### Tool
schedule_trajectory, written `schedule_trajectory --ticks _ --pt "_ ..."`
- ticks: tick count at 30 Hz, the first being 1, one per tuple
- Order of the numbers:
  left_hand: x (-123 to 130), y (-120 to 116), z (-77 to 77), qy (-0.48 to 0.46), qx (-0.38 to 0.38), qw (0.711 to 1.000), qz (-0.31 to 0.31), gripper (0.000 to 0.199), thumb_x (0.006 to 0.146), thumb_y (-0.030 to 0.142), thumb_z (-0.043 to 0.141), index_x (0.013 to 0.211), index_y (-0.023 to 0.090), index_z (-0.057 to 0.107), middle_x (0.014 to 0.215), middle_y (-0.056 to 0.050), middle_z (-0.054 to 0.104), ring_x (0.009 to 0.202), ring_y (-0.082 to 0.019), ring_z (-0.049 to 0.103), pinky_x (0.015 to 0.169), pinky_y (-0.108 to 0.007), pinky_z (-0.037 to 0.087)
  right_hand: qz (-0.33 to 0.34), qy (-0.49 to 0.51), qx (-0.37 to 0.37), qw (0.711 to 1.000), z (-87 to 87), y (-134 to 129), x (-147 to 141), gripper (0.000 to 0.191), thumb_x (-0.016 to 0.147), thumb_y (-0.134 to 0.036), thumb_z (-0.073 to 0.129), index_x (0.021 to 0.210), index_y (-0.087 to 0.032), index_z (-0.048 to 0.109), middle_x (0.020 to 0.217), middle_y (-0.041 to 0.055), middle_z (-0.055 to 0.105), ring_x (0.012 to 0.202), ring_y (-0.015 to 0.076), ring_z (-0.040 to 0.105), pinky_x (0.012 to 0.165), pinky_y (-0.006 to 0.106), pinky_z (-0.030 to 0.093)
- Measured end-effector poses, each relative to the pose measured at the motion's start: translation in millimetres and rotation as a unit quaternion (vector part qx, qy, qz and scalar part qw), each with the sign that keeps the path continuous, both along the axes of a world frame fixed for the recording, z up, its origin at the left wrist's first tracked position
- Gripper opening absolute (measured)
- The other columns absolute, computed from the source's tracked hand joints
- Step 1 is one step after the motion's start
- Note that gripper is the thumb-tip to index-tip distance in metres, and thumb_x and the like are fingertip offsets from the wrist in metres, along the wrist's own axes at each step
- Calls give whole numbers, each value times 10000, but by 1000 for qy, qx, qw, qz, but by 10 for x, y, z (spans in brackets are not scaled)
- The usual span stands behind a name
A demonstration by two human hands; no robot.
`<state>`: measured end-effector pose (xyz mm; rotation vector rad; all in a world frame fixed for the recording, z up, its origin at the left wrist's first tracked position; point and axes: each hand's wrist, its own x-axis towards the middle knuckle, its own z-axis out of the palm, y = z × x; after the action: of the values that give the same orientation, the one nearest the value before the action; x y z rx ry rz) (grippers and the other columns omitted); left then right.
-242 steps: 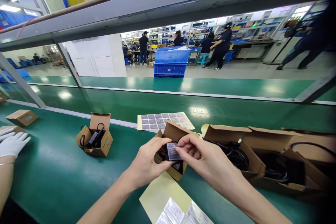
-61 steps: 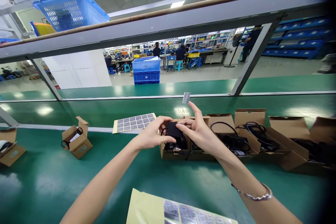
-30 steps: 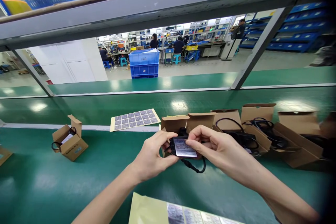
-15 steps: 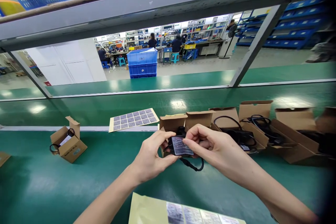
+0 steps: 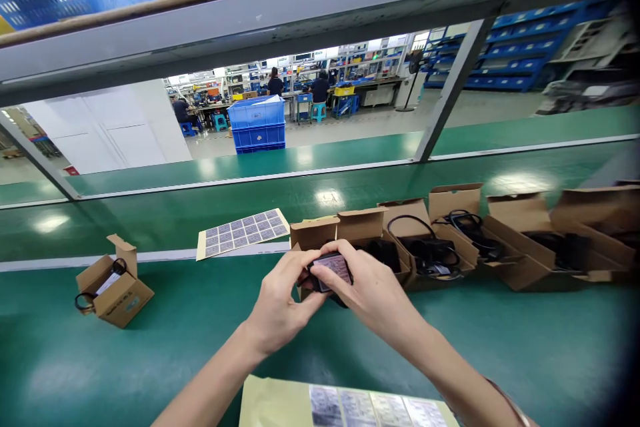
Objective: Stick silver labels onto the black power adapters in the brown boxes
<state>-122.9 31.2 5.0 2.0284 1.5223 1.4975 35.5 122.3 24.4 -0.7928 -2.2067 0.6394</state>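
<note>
A black adapter (image 5: 334, 269) with a grey printed label on its upper face is held between both hands. My left hand (image 5: 283, 300) grips its left end, thumb below and fingers above. My right hand (image 5: 365, 287) wraps round the right side, its thumb lying over the label. Just behind the hands stand open cardboard boxes (image 5: 361, 221). Nearer the front edge lies a yellowish backing sheet (image 5: 275, 403) with silver labels (image 5: 357, 407). Beyond the left hand is a sheet of small grey labels (image 5: 244, 232).
An open carton (image 5: 125, 300) with a cable sits at left. Several open boxes with black cables (image 5: 430, 250) line the right side. A metal shelf frame (image 5: 450, 93) crosses above the green bench (image 5: 190, 333). Seated people (image 5: 320, 88) and blue crates (image 5: 257, 121) are farther back.
My right thumb and fingers have moved left and closed round the adapter, covering more of its label. The cable that hung below is now mostly hidden. The view has shifted right.
</note>
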Motion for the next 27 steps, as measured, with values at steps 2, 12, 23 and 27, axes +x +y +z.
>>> schedule_trajectory --ticks 2,12,23,27 --pt "14 16 -16 -1 8 1000 0 464 864 167 683 1300 262 557 1134 -52 650 895 -170 616 767 -280 547 66 46 -115 990 -69 -8 -39 323 998 -521 427 975 -248 599 822 26 741 728 205 699 667 312 547" --pt "45 110 -118 -18 -18 1000 -1 425 866 200 698 1264 254 557 1121 -42 647 943 -174 633 813 -275 540 112 131 -250 953 -268 -23 83 452 953 -491 549 1307 -218 485 1150 87 710 1002 206 703 854 321 574" --pt "-346 543 -25 448 -193 873 15 256 954 302 551 1160 158 506 951 -112 722 868 -281 680 866 -407 456 -126 79 -40 988 -548 5 584 378 1026 -441 371 1190 -210 623 1014 87 757 905 209 739 821 344 603" --pt "-1066 288 65 502 -226 834 30 211 962 312 518 1128 181 527 983 -108 725 904 -279 661 893 -399 413 10 -22 98 995 -953 -590 600 265 1017 -338 442 1128 -221 652 1024 78 771 888 194 761 728 260 634"
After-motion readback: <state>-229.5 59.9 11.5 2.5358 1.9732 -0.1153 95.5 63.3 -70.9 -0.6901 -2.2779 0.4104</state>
